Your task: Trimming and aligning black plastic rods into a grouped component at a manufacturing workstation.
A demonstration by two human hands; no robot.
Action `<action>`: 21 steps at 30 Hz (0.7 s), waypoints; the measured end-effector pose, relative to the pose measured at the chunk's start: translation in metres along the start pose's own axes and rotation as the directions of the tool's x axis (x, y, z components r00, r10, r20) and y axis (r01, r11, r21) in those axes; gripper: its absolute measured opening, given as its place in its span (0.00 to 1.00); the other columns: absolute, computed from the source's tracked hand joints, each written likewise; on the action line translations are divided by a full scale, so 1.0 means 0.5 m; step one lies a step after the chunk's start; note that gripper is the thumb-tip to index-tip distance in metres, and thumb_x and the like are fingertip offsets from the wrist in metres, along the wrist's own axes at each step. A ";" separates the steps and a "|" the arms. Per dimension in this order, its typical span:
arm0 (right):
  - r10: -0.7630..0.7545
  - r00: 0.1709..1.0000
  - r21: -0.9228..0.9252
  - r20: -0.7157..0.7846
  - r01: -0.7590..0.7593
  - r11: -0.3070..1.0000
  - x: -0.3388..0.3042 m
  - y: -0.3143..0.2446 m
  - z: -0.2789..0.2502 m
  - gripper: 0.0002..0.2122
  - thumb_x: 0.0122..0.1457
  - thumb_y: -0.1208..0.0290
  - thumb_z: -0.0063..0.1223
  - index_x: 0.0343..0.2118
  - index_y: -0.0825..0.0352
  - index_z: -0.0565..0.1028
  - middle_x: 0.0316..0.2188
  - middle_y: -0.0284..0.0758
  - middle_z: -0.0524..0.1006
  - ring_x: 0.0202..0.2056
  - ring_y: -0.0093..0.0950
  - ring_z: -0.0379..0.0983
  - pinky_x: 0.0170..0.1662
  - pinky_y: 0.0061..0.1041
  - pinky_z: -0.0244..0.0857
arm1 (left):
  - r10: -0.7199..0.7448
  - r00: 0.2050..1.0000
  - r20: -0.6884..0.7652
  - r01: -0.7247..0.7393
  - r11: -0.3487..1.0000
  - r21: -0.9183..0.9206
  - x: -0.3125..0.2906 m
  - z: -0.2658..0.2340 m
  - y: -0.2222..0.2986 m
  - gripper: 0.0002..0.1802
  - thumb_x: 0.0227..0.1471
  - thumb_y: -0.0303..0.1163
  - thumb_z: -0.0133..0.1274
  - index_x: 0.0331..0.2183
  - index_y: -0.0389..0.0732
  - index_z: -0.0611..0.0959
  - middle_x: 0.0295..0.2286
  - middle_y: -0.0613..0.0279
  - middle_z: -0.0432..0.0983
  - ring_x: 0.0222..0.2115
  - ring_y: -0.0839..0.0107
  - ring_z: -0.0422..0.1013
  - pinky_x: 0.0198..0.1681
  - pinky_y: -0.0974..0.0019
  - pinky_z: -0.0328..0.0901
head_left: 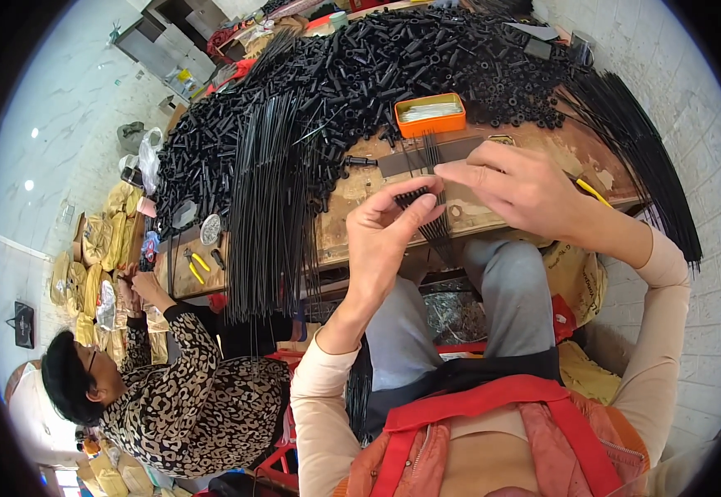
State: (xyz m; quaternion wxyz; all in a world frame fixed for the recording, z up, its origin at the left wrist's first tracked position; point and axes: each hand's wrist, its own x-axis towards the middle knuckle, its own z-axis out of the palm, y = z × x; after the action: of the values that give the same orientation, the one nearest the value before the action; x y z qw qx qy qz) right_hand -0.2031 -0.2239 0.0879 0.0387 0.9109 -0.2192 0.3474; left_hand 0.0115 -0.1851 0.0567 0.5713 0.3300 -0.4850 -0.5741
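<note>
My left hand (383, 240) is closed around a small bunch of thin black rods (435, 228), held over the table's near edge. A short dark ribbed piece (411, 197) shows between its thumb and fingers; whether it is part of the rods I cannot tell. Just to the right, the fingertips of my right hand (516, 186) are pressed together beside the upper part of the bunch. Anything pinched there is too small to make out. Beyond both hands sits an orange box (431, 114) holding pale thin sticks, with a dark flat strip (451, 156) in front of it.
A wide heap of black tubular parts (360, 66) covers the far table. Long black rods lie in a bundle on the left (265, 207) and another at right (642, 157). Yellow-handled pliers (196, 267) rest near a co-worker (186, 381) on the left.
</note>
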 end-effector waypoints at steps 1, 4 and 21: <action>0.004 1.000 -0.043 0.016 -0.003 0.999 -0.005 -0.005 0.000 0.20 0.50 0.80 0.55 0.49 0.62 0.76 0.31 0.36 0.73 0.29 0.32 0.73 0.31 0.28 0.68 | 0.016 1.000 -0.003 -0.016 1.000 0.013 0.001 -0.001 -0.002 0.14 0.54 0.19 0.53 0.45 0.30 0.79 0.38 0.51 0.79 0.40 0.67 0.76 0.48 0.62 0.73; 0.011 1.000 -0.028 0.011 -0.010 1.000 -0.014 -0.008 0.004 0.22 0.50 0.81 0.55 0.51 0.61 0.75 0.31 0.35 0.71 0.29 0.31 0.72 0.31 0.29 0.68 | -0.005 1.000 -0.005 0.005 1.000 -0.012 0.002 0.000 0.000 0.12 0.55 0.20 0.54 0.43 0.31 0.80 0.38 0.55 0.78 0.39 0.72 0.75 0.46 0.67 0.73; -0.121 0.993 -0.112 0.006 0.121 0.986 -0.014 -0.019 0.002 0.22 0.45 0.79 0.53 0.49 0.69 0.75 0.29 0.34 0.71 0.29 0.31 0.70 0.29 0.29 0.67 | -0.004 0.999 -0.036 0.005 1.000 0.020 -0.003 -0.001 -0.004 0.12 0.54 0.21 0.54 0.43 0.30 0.80 0.31 0.55 0.80 0.34 0.68 0.78 0.44 0.65 0.75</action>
State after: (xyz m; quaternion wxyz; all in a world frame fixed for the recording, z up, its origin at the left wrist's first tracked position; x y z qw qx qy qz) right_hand -0.2031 -0.2131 0.0832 0.1109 0.9188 -0.1828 0.3319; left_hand 0.0114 -0.1840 0.0546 0.5753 0.3470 -0.4795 -0.5645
